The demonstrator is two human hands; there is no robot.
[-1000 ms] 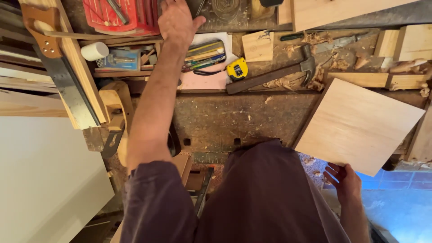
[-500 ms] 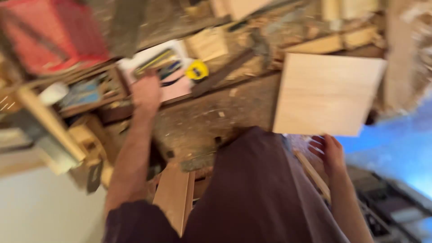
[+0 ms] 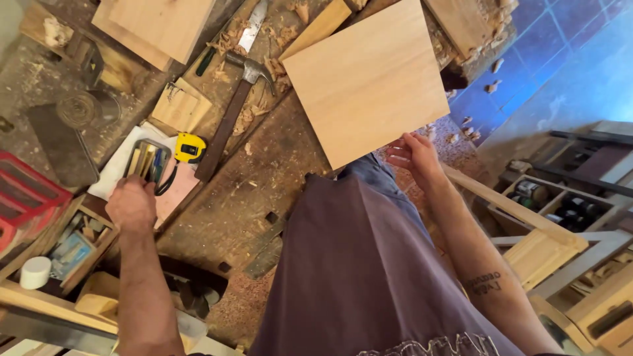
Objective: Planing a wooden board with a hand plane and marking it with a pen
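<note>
Now left hand touches pencil tin (upright-lengthwise).

The square board is showing pale, even tan with faint straight grain. The tape measure is glowing yellow with black. The tin is holding what look like yellow, green and blue pencils. The hammer is looking dark brown. The floor tiles are gleaming blue.
</note>
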